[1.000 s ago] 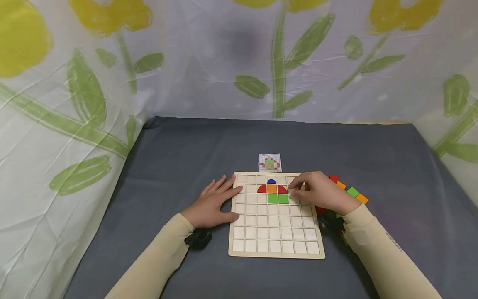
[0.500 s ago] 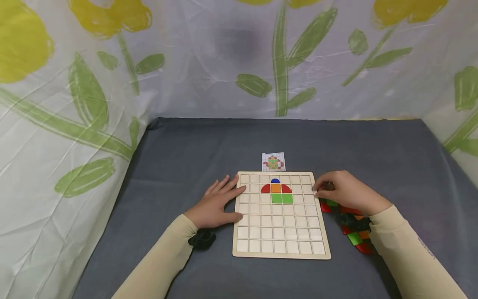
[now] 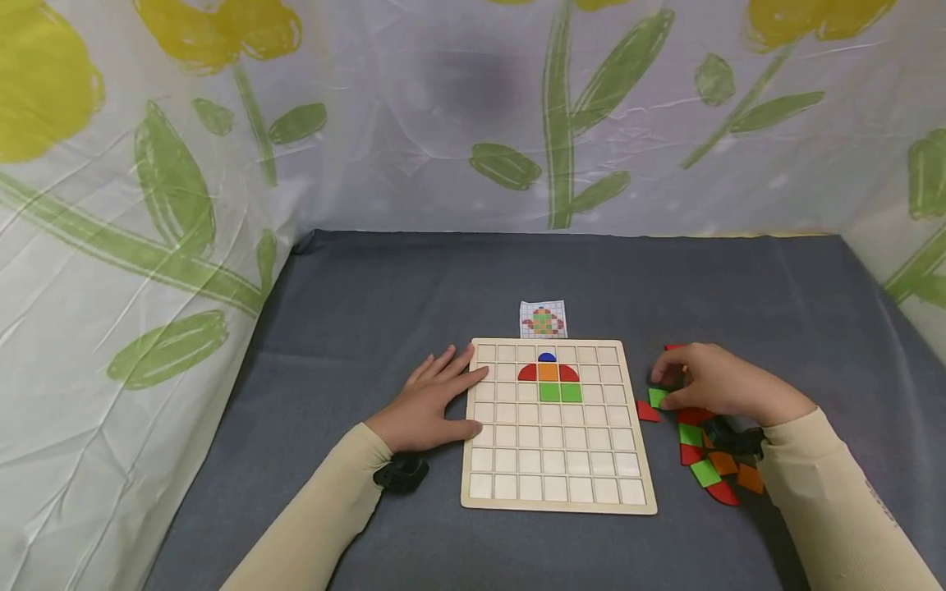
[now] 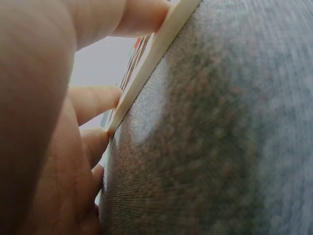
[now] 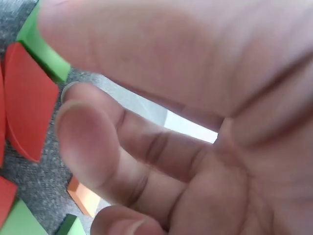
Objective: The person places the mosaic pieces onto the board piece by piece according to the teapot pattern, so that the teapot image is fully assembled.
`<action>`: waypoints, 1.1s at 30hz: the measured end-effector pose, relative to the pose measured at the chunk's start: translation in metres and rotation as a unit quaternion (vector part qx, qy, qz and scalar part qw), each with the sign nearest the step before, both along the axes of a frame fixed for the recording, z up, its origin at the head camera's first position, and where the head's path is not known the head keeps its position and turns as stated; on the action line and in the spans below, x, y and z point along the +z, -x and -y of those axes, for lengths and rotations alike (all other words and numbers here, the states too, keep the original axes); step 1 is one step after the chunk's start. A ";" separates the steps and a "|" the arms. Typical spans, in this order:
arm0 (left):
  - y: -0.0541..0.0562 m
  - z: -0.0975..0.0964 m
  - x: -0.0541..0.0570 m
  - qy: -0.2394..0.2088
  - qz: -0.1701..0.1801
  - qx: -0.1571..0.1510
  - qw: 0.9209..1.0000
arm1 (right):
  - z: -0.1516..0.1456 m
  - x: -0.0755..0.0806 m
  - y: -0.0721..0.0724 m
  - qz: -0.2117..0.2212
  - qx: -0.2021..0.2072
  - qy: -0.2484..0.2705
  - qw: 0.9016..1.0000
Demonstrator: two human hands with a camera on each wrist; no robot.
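Grid board (image 3: 553, 437) lies on the surface (image 3: 369, 328), left hand (image 3: 424, 414) spread on its left edge, right hand (image 3: 713, 382) half-curled, gripping nothing I can see, at a green tile (image 3: 656, 400) to its right; I judge tile-picking the current step, a clean pinch needed next.

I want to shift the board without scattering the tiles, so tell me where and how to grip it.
I'd take the board by its left edge, from the left, where the left hand rests with spread fingers: it is long, straight and raised above the cloth. A red piece lies close by the right edge.
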State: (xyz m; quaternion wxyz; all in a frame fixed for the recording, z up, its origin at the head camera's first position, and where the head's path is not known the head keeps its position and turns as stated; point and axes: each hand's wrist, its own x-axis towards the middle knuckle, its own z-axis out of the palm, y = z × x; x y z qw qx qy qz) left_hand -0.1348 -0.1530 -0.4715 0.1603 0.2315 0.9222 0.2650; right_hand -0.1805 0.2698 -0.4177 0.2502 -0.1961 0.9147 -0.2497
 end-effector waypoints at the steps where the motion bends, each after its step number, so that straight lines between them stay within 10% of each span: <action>1: 0.000 0.000 0.000 0.000 0.000 0.000 1.000 | 0.000 0.000 0.000 0.001 -0.001 0.000 1.000; 33: 0.001 -0.002 0.003 0.005 0.005 0.002 1.000 | 0.054 0.024 0.008 -0.031 0.022 0.018 0.999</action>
